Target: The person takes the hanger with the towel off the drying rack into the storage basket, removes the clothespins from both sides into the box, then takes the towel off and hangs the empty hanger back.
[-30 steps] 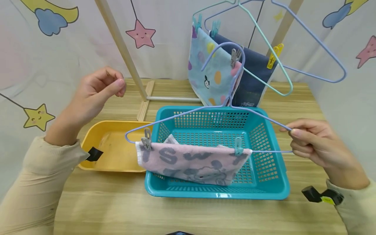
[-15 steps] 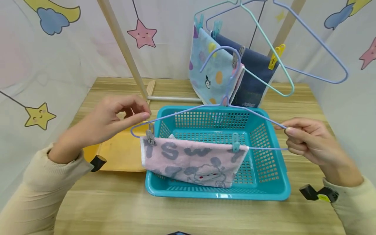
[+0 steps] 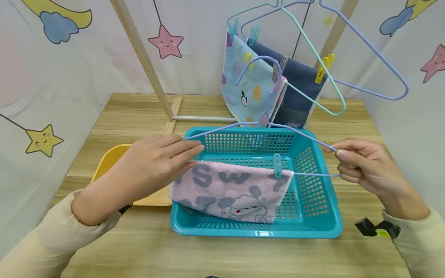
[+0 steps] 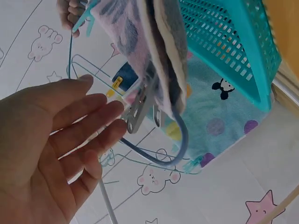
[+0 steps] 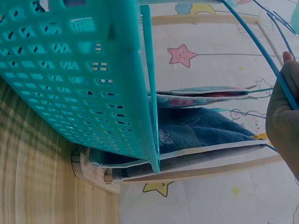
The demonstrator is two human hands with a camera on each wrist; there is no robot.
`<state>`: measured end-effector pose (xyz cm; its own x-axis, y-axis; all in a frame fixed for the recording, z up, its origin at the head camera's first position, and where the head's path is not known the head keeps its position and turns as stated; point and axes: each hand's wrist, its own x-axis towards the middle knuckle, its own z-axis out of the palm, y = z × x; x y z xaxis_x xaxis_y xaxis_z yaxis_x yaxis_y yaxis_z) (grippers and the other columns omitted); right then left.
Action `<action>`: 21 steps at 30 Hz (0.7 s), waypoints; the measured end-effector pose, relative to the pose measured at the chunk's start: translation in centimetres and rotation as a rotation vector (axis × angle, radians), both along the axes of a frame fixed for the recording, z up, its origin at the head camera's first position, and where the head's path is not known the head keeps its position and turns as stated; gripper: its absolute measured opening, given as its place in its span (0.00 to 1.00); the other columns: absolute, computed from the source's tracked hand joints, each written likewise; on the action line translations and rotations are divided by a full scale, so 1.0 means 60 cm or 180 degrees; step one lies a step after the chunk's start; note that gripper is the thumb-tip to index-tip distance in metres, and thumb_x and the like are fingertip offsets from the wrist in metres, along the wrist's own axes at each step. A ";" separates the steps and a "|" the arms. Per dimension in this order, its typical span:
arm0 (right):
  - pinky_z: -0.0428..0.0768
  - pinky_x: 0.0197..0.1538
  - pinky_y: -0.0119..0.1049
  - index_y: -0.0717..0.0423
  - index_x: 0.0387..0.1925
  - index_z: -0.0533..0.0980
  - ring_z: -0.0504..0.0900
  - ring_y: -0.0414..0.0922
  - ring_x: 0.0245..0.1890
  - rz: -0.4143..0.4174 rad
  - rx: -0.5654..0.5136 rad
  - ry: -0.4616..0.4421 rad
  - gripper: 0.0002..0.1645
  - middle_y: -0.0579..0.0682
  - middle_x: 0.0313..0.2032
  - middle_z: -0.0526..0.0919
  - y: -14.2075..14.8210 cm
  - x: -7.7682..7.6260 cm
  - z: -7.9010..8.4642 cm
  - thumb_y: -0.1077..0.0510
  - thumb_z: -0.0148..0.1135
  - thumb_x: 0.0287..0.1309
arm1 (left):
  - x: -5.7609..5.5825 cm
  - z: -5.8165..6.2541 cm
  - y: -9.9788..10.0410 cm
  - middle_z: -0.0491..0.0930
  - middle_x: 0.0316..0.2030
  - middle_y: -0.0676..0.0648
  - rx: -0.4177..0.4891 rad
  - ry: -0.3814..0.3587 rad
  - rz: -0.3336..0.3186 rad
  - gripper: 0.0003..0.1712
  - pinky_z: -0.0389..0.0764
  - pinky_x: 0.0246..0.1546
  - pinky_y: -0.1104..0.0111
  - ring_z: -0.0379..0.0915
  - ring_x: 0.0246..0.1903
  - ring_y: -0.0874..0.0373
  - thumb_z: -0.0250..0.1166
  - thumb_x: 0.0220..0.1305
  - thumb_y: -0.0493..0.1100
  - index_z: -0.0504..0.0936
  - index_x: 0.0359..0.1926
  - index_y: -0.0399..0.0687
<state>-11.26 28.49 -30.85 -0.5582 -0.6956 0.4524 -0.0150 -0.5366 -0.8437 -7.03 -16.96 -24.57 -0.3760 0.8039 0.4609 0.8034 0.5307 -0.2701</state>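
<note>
The bench (image 3: pixel 222 256) extends nearer than your turquoise basket (image 3: pixel 255 232), your right grip (image 3: pixel 372 170) pinches the lilac hanger (image 3: pixel 316 140), your left grip (image 3: pixel 153 166) spreads beside the gray clothespin (image 4: pixel 140 107).

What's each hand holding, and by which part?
The right hand grips the purple hanger by its right end; the left hand, near a gray clip, holds nothing.
</note>
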 end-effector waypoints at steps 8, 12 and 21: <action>0.50 0.14 0.27 0.79 0.61 0.69 0.52 0.41 0.12 -0.0094 0.0021 0.0003 0.31 0.51 0.20 0.55 0.002 -0.003 0.002 0.80 0.20 0.70 | 0.016 -0.021 0.010 0.85 0.55 0.42 -0.0691 0.0422 0.0609 0.27 0.85 0.41 0.66 0.83 0.55 0.49 0.73 0.58 0.36 0.80 0.60 0.39; 0.50 0.14 0.28 0.79 0.61 0.69 0.52 0.41 0.13 -0.0137 0.0051 -0.0011 0.32 0.52 0.21 0.55 0.002 -0.003 0.001 0.80 0.20 0.70 | 0.016 -0.030 0.013 0.83 0.58 0.42 -0.0851 0.0480 0.0801 0.25 0.80 0.41 0.68 0.80 0.56 0.50 0.72 0.61 0.35 0.80 0.60 0.41; 0.50 0.14 0.29 0.78 0.61 0.69 0.53 0.41 0.13 -0.0336 0.0282 0.0031 0.32 0.51 0.19 0.56 0.007 -0.005 -0.005 0.81 0.20 0.70 | 0.009 -0.039 0.012 0.79 0.38 0.41 -0.0744 0.0609 0.0803 0.11 0.71 0.36 0.68 0.71 0.41 0.49 0.69 0.60 0.29 0.80 0.43 0.38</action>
